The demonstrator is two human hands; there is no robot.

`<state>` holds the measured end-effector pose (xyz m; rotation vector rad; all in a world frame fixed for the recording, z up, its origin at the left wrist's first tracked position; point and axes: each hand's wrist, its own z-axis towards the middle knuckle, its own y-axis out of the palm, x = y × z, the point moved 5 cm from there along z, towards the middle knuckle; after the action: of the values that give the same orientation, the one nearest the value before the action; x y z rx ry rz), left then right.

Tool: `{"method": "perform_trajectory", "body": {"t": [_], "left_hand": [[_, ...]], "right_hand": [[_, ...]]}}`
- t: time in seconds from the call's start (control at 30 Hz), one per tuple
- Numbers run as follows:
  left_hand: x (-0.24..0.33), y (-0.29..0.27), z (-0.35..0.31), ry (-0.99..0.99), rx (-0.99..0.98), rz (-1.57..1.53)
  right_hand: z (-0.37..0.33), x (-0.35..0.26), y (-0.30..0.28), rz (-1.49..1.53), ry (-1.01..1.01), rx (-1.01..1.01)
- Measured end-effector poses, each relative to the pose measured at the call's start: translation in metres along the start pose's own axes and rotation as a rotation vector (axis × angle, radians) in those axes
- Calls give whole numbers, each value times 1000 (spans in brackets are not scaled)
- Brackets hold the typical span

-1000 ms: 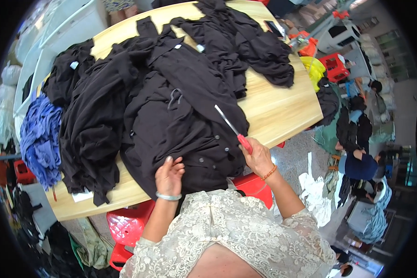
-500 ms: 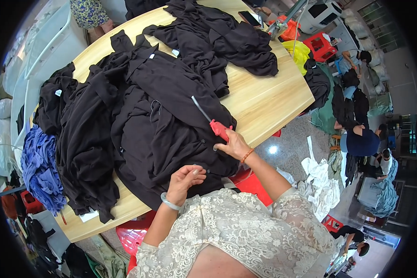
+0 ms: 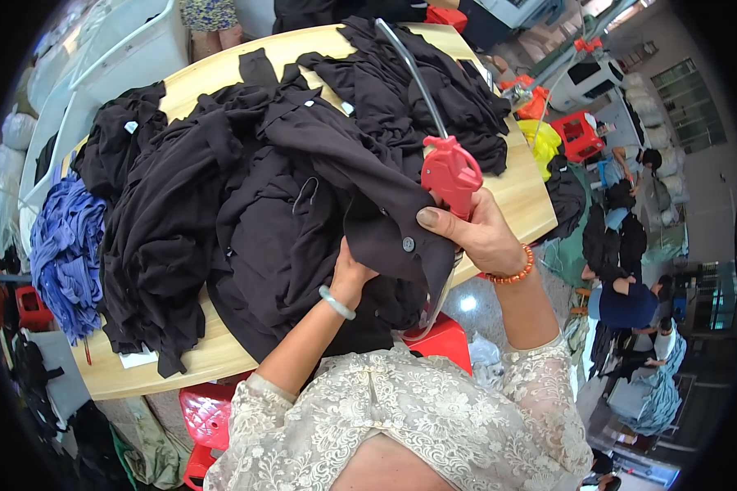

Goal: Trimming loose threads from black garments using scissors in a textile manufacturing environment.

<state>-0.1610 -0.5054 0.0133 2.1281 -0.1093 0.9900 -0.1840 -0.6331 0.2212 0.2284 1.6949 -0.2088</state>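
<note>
My right hand is closed around a red air blow gun whose long bent metal nozzle points up and away over the table. Its thumb also pins the edge of a black buttoned garment against the gun. A grey button shows on the raised edge, just left of that thumb. Beneath this lifted flap reaches my left hand, its fingers hidden by the cloth. A clear hose hangs below my right hand.
More black garments cover the wooden table. A blue-purple cloth pile lies at its left end, beside white bins. Red stools stand near me. Several people work at the right; another person's legs show beyond the table.
The blow gun has come up and nearer in my right hand, which has taken hold of the black garment's edge and raised it. My left hand has moved forward under the cloth.
</note>
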Motion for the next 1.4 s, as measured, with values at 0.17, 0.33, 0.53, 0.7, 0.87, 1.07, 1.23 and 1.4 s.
{"method": "perform_trajectory", "body": {"t": [0.17,0.33,0.53,0.7,0.87,1.07,1.23,1.4], "left_hand": [[45,-1,4,9,-260,-742],[80,-15,-9,78,-73,-609],[107,-76,-27,636,386,-26],[190,-104,-143,1052,580,-14],[101,-176,-187,776,760,-183],[-9,-231,-189,360,1130,-8],[84,-135,-158,825,818,1165],[91,-141,-105,742,694,1533]], "right_hand": [[3,-12,20,7,91,-142],[0,11,29,134,112,-187],[5,15,42,125,59,-148],[-12,27,28,-10,85,-135],[-60,116,59,-128,446,-408],[-80,204,58,-513,280,-236],[-68,183,42,-604,313,-162],[-61,154,52,-1123,-38,-58]]}}
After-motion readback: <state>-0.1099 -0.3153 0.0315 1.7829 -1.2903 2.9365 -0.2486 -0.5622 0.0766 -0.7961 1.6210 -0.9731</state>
